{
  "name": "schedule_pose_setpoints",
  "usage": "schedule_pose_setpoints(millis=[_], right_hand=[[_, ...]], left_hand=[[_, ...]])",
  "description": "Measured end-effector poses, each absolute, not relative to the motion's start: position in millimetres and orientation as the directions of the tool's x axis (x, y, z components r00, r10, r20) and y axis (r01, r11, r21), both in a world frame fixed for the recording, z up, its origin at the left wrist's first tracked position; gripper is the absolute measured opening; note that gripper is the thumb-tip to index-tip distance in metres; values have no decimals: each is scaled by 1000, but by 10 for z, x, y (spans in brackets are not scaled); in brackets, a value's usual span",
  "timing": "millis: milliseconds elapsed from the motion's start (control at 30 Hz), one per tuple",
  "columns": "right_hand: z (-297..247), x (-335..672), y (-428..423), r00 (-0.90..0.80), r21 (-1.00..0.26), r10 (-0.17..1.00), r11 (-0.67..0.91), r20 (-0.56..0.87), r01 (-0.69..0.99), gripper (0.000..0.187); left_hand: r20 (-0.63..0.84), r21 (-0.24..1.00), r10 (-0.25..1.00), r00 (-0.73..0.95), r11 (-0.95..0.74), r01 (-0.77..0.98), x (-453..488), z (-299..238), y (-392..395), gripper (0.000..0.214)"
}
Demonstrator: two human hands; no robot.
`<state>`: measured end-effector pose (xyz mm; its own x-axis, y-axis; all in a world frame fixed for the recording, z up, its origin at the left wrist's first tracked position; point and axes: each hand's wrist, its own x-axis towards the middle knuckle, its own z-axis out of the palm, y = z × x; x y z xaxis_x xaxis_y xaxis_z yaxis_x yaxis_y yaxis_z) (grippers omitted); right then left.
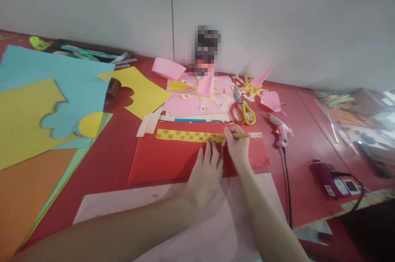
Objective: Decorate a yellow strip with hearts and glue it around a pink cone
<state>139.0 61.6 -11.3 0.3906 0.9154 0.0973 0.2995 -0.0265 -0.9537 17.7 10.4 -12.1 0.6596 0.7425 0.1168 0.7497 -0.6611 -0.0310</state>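
Note:
A yellow paper strip [173, 135] with brown heart shapes lies across a red board [166, 159]. My left hand [207, 175] rests flat on the board, fingers spread, its fingertips at the strip's lower edge. Closed around a slim golden-brown pen [242, 135] with a pale end, my right hand [239, 149] sits at the strip's right end. The pen lies nearly level, its left end over the strip; its exact tip is hard to make out. Just above my right hand are scissors [243, 114] with red and yellow handles.
Pink paper with a cone flower [206, 87] stands behind the board. A hot glue gun [280, 130] lies to the right, its cord running towards me past a purple power strip [331, 179]. Coloured sheets [27, 122] cover the left side. Pale paper strips [149, 124] lie near the board.

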Motion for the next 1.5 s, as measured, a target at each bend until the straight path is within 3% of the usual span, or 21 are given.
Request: schedule_pose_setpoints(millis=[233, 600, 833, 1500], right_hand=[[-102, 1379, 612, 389, -963, 918, -40, 70, 267, 27], [-137, 1539, 619, 623, -989, 779, -27, 71, 147, 27], [-136, 1517, 602, 583, -985, 811, -59, 48, 164, 28], [-53, 1404, 568, 521, -975, 848, -23, 97, 220, 26]], left_hand=[[123, -10, 746, 655, -659, 752, 183, -158, 101, 47], [117, -29, 759, 640, -642, 766, 175, -147, 95, 49], [114, 22, 796, 595, -601, 799, 190, -185, 78, 49], [85, -58, 758, 646, -644, 763, 169, -141, 84, 49]])
